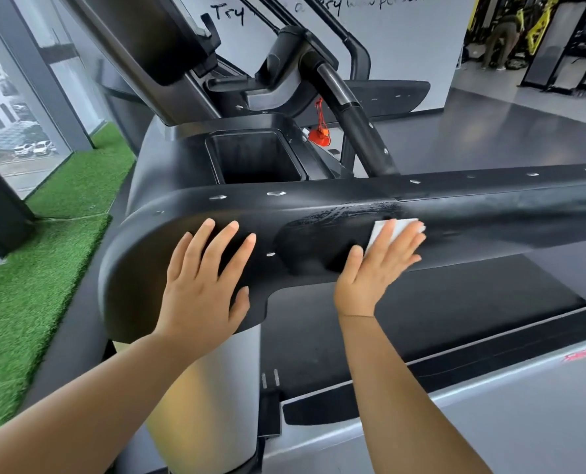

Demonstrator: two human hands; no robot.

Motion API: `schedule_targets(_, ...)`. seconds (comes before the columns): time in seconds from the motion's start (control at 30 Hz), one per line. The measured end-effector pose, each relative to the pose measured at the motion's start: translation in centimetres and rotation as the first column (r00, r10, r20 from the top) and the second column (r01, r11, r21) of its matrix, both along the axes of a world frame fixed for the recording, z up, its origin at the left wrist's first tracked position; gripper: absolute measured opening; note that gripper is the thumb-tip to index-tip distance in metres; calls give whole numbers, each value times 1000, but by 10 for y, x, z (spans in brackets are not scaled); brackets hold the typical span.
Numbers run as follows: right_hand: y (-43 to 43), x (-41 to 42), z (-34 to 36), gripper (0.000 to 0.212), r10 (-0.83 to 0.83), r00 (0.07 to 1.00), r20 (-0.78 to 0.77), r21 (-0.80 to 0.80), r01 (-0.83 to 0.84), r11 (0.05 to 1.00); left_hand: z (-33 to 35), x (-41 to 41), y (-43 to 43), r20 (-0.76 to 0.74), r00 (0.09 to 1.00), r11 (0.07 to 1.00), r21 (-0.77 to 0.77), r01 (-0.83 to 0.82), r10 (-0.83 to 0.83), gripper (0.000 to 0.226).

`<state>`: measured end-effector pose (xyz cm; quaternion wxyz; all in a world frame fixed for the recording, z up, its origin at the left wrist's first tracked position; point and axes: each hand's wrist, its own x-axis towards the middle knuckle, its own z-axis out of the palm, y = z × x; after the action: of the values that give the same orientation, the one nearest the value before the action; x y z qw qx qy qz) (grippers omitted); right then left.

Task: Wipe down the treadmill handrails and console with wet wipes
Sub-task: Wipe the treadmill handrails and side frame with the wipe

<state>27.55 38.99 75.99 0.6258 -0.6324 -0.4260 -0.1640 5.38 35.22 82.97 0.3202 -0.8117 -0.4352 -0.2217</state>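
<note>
A black treadmill fills the view, its belt [421, 302] running off to the right below a broad black handrail [319, 203] that crosses from left to right. Green turf [28, 268] lies on the floor to the left. Beyond the handrail, the console has a deep square pocket [253, 159], and a curved grab bar [353, 114] rises to its right. The left hand [202, 285] lies flat on the handrail's rounded left end, fingers straight and spread. The right hand [377, 268], fingers straight, presses a white wipe [401, 225] against the handrail near its middle. A wet streak [346, 212] shines just left of the wipe. A red clip [320, 135] hangs by the grab bar.
</note>
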Motion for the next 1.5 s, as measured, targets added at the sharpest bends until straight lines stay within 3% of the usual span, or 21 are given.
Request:
schedule_targets(0.07, 3, -19, 8, 62, 14, 984, -176, 34, -8, 999, -5, -4, -2, -1, 1000, 1000, -4, -12, 12, 56)
schedule_targets(0.13, 2, -46, 8, 64, 51, 980, -192, 44, -44, 998, -11, -8, -2, 2, 1000, 1000, -2, -8, 8, 57)
schedule_targets(0.3, -3, -101, -35, 63, 229, 956, 183, -18, -229, 973, -18, -11, 1, 8, 1000, 999, 29, 16, -16, 58)
schedule_targets(0.47, -1, -52, -48, 47, 193, 878, 439, -61, -185, 981, -19, -13, 3, -12, 1000, 1000, 16, 23, -22, 60)
schedule_targets(0.53, 0, -32, -48, 45, 142, 914, 379, -15, -147, 989, -20, -15, 3, -22, 999, 1000, 2, 28, -28, 60)
schedule_targets(0.7, 3, -63, -21, 62, 89, 995, 36, 26, -90, 996, -22, -18, 4, 18, 998, 998, 0, 66, -66, 59)
schedule_targets(0.77, 0, -93, -21, 62, 162, 976, 142, -20, -161, 987, -23, -18, 2, 65, 995, 997, 13, 75, -76, 58)
schedule_targets(0.83, -6, -110, -31, 57, 239, 900, 363, -116, -211, 971, -24, -22, 1, 90, 994, 998, 27, 64, -66, 56)
schedule_targets(0.93, -5, -90, -33, 49, 223, 828, 514, -172, -155, 973, -24, -31, 1, 118, 993, 999, 43, 25, -30, 56)
schedule_targets(1.07, -5, -44, -14, 51, 38, 962, 270, -117, -7, 993, -22, -40, 2, 184, 983, 998, 54, -17, 6, 56)
schedule_targets(1.23, -8, -63, 18, 61, 35, 995, 92, -157, -20, 987, -21, -45, 5, 217, 976, 998, 60, -20, 7, 54)
schedule_targets(1.3, -10, -87, 19, 60, 98, 966, 240, -218, -45, 975, -24, -42, 5, 229, 973, 997, 67, -30, 14, 52)
schedule_targets(1.4, -13, -113, 16, 57, 202, 779, 593, -280, -35, 959, -24, -42, 8, 242, 970, 997, 73, -22, 3, 50)
schedule_targets(1.5, -14, -94, 18, 56, 220, 635, 740, -267, -23, 963, -23, -46, 9, 231, 973, 997, 81, -7, -12, 49)
